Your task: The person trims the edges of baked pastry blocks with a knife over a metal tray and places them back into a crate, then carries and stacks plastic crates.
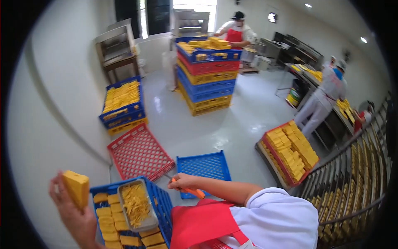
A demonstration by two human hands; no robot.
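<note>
My left hand (pixel 74 218) is raised at the lower left, its fingers around a yellow loaf-like block (pixel 77 189). My right hand (pixel 182 181) is closed on the orange handle of a knife (pixel 195 192); a short part of the blade points away to the upper left. Below and between my hands stands a blue crate (pixel 162 203) with rows of yellow blocks (pixel 106 220) in it. On top of them rests a metal tray (pixel 151 213) full of yellow shavings (pixel 136 203). The knife is apart from the block.
On the floor ahead lie a red crate (pixel 139 151) and a blue crate (pixel 203 166). A tall crate stack (pixel 207 81) stands beyond, filled crates left (pixel 122 99) and right (pixel 286 153). A curved rack (pixel 352 186) borders the right. Co-workers (pixel 236 33) (pixel 329 89) stand farther off.
</note>
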